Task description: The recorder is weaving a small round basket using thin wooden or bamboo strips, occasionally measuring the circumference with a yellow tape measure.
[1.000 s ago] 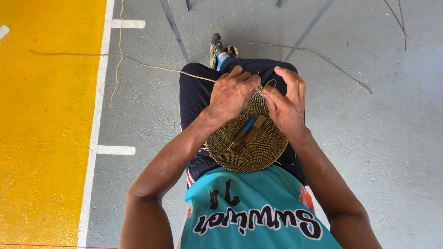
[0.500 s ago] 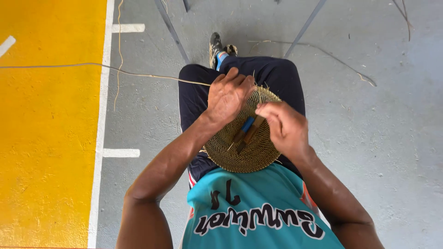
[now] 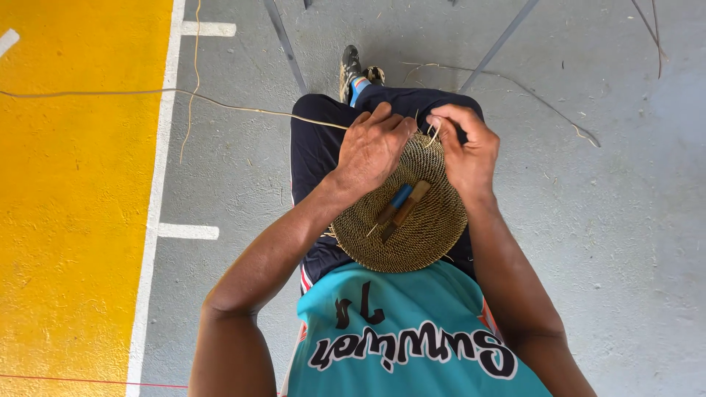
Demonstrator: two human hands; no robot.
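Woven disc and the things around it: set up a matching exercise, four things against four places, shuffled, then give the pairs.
Things:
1. woven disc
2. two tools
3. long strand
4. left hand

Places:
A. runs away over the floor to the left
B. on the person's lap
C. lying on top of the disc
D. gripping the disc's far edge, beside the right hand

Pairs: 1-B, 2-C, 3-A, 4-D

A sports court or hall: grey painted floor [image 3: 625, 242], yellow zone [image 3: 66, 220], white line markings [image 3: 156, 184].
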